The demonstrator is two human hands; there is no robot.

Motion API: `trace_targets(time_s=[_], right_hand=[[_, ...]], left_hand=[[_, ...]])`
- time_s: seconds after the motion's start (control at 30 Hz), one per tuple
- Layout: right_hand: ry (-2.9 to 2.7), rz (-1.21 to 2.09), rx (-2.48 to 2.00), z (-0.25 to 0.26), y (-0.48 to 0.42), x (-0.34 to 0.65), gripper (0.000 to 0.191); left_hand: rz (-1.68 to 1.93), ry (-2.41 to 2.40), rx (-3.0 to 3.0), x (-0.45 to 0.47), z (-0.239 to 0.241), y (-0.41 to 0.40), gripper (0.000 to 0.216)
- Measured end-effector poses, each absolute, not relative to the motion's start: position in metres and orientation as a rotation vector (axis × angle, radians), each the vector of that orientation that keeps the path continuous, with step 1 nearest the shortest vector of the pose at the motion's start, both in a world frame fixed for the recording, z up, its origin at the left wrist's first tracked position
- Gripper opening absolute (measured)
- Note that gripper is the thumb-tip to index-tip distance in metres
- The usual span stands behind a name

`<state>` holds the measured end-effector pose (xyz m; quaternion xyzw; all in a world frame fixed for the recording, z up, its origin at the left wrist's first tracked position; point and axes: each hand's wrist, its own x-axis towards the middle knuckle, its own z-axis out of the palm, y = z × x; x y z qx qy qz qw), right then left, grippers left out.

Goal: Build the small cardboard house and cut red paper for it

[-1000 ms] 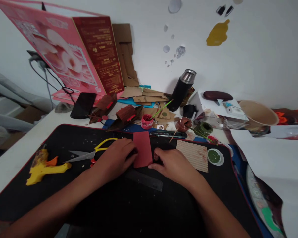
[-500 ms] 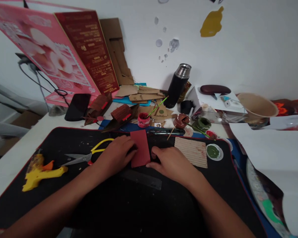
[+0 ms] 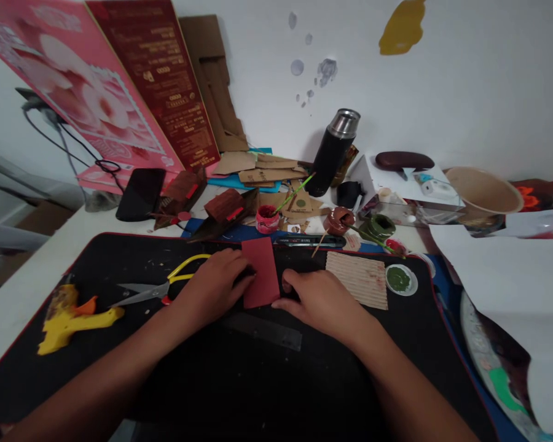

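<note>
A flat red card [image 3: 262, 276] lies on the black mat between my two hands. My left hand [image 3: 223, 279] is at its left edge, fingers bent, with the thumb and fingertips over the card's side. On the other side, my right hand [image 3: 322, 298] has its thumb tip at the card's lower right corner. Its index finger is bent and apart from the thumb, with nothing between them. The other right fingers are tucked under and partly hidden. Just below the card lies a clear ruler [image 3: 262, 331]. Yellow-handled scissors [image 3: 159, 290] lie partly behind my left hand.
A yellow glue gun [image 3: 76, 319] lies at the left. Corrugated cardboard [image 3: 357, 279] and a lid of green paint [image 3: 400, 280] are at the right. Behind stand paint jars [image 3: 267, 219], a cutter knife [image 3: 311, 241], small brown models [image 3: 223, 205] and a black flask [image 3: 334, 150].
The camera has tipped slightly, so the scene sits a little differently. Both hands and the red card keep nearly the same places relative to each other.
</note>
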<state>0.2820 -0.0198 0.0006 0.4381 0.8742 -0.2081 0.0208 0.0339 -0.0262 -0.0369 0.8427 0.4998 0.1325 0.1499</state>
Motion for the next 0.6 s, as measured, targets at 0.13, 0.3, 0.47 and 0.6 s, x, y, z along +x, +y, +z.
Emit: trace_targets(time_s=[0.13, 0.3, 0.47, 0.6], right_hand=[[2.715, -0.649, 1.354, -0.0004, -0.0195, 0.282, 0.029], [2.727, -0.643, 1.353, -0.0024, -0.0194, 0.2821, 0.03], [2.71, -0.648, 1.35, -0.0023, -0.0188, 0.2815, 0.029], [2.717, -0.652, 1.346, -0.0028, -0.0184, 0.2814, 0.029]], left_hand=[[0.43, 1.405, 2.407, 0.0314, -0.0382, -0.0268, 0.011], [0.486, 1.393, 2.375, 0.0296, -0.0405, -0.028, 0.012], [0.515, 1.379, 2.375, 0.0288, -0.0412, -0.0286, 0.012], [0.515, 1.384, 2.367, 0.0288, -0.0415, -0.0286, 0.011]])
